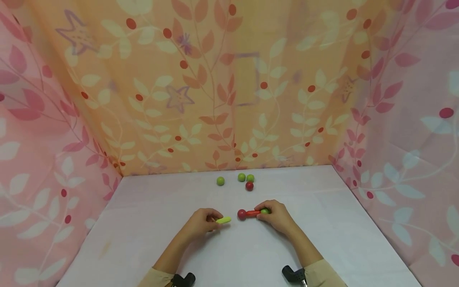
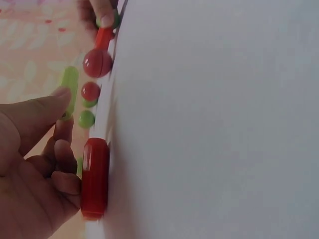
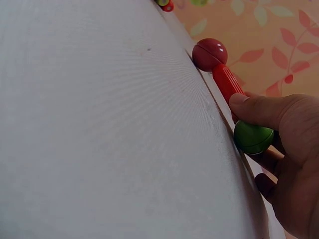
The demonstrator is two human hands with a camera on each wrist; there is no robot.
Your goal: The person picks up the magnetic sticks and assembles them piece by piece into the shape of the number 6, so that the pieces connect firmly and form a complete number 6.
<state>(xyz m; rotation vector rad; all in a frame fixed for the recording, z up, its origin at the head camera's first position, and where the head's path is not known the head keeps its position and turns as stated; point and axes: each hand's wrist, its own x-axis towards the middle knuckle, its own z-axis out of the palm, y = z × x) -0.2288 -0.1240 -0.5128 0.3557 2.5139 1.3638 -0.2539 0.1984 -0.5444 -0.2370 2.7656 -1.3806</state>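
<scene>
My left hand [image 1: 201, 223] pinches a yellow-green stick [image 2: 70, 88] between thumb and forefinger, its free end towards the right hand. A loose-looking red stick [image 2: 94, 178] is beside the curled lower fingers in the left wrist view; whether they grip it I cannot tell. My right hand [image 1: 277, 215] holds a red ribbed stick [image 3: 228, 82] near its green-ball end. A dark red ball [image 3: 210, 55] caps the stick's far end, and a green ball [image 3: 253, 137] sits at the near end, among the fingers. A small gap separates the dark red ball from the yellow-green stick.
Towards the back of the white table [image 1: 161, 191] lie three green balls [image 1: 220, 181] and one red ball [image 1: 249, 186]. Patterned cloth [image 1: 229, 119] hangs behind the table and along both sides.
</scene>
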